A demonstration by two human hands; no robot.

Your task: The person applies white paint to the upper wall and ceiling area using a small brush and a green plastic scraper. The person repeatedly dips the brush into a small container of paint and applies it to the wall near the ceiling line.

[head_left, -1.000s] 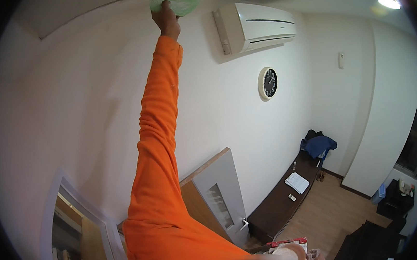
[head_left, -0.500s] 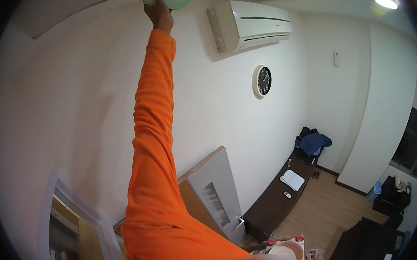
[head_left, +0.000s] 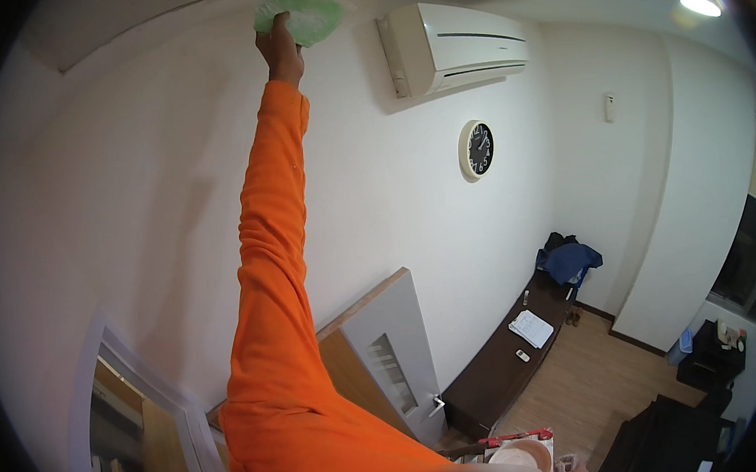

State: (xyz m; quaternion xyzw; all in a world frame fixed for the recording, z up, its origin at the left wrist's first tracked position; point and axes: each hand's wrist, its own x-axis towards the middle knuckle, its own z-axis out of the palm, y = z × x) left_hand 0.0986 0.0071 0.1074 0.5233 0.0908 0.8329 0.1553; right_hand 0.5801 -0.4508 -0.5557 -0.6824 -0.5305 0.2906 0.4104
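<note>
My left arm, in an orange sleeve (head_left: pixel 273 217), reaches straight up along the white wall (head_left: pixel 374 175). At its end my left hand (head_left: pixel 281 54) is closed on a pale green, thin flat piece with whitish smears (head_left: pixel 314 17). My thumb lies on its near face and the other fingers are mostly hidden behind it. The piece is close to where wall and ceiling meet; whether it touches the wall I cannot tell. My right hand is out of view. A round pinkish tub (head_left: pixel 538 457) sits below at the bottom edge, partly covered by a blurred shape.
An air conditioner (head_left: pixel 474 45) and a round clock (head_left: pixel 478 150) hang right of my arm. Below are a grey door (head_left: pixel 395 357), a long dark bench (head_left: pixel 485 382) with papers (head_left: pixel 532 329) and a dark blue cloth (head_left: pixel 568 262). A framed window (head_left: pixel 128 429) is at lower left.
My left hand has come down slightly and a little to the left with the green piece. More of the piece now shows below the picture's top edge.
</note>
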